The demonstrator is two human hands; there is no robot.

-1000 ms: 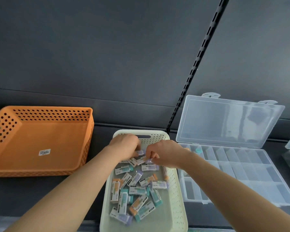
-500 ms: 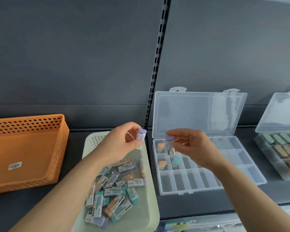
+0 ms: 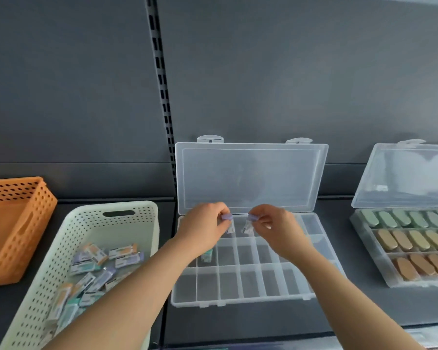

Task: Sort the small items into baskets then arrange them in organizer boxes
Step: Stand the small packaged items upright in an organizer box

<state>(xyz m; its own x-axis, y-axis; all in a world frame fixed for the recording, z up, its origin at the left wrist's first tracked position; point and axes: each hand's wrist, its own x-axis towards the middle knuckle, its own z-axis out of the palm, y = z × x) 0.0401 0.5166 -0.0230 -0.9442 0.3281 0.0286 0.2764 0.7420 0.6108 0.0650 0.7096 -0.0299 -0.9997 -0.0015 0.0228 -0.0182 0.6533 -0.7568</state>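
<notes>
Small items (image 3: 226, 217) hung cap upward, pinched by left hand (image 3: 202, 229) and right hand (image 3: 278, 229) over the organizer box (image 3: 238, 303); likely for slotting in.

Left hand (image 3: 204, 229) and right hand (image 3: 276, 229) each pinch a purple-capped item (image 3: 227, 218) over the clear organizer box (image 3: 248, 284).

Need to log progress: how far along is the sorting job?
Done: the right organizer box shows full rows, and one teal-capped item sits in the middle box. In hand: the left hand and right hand each pinch a purple-capped item over its back row. Left: the cream basket's pile and most compartments.
</notes>
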